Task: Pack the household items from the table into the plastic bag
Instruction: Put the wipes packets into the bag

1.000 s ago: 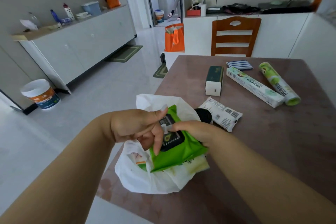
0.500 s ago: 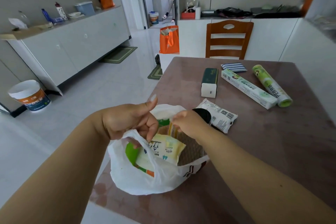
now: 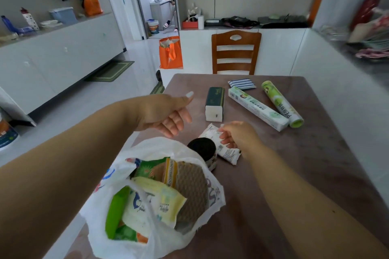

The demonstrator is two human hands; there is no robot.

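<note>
The white plastic bag (image 3: pixel 117 235) lies open at the table's near left corner. Inside it are a green wipes pack (image 3: pixel 116 210), a pale yellow pack (image 3: pixel 166 202) and a brown ribbed pad (image 3: pixel 191 187). My left hand (image 3: pixel 166 113) hovers past the bag's mouth, fingers apart and holding nothing. My right hand (image 3: pixel 237 134) has its fingers curled on a white packet (image 3: pixel 228 153) that lies on the table, next to a black-lidded jar (image 3: pixel 202 148). Farther back lie a dark green tissue box (image 3: pixel 214 101), a long wrap box (image 3: pixel 256 108), a green roll (image 3: pixel 280 103) and a striped cloth (image 3: pixel 242 83).
The brown table (image 3: pixel 315 174) meets a white wall on its right side. A wooden chair (image 3: pixel 235 52) stands at the far end and an orange bag (image 3: pixel 170 52) sits on the floor to its left. Open floor and a long white cabinet (image 3: pixel 63 54) lie to the left.
The green wipes pack went down into the bag. Both hands let go of the bag and moved forward; my right hand reached the white packet and my left hand opened.
</note>
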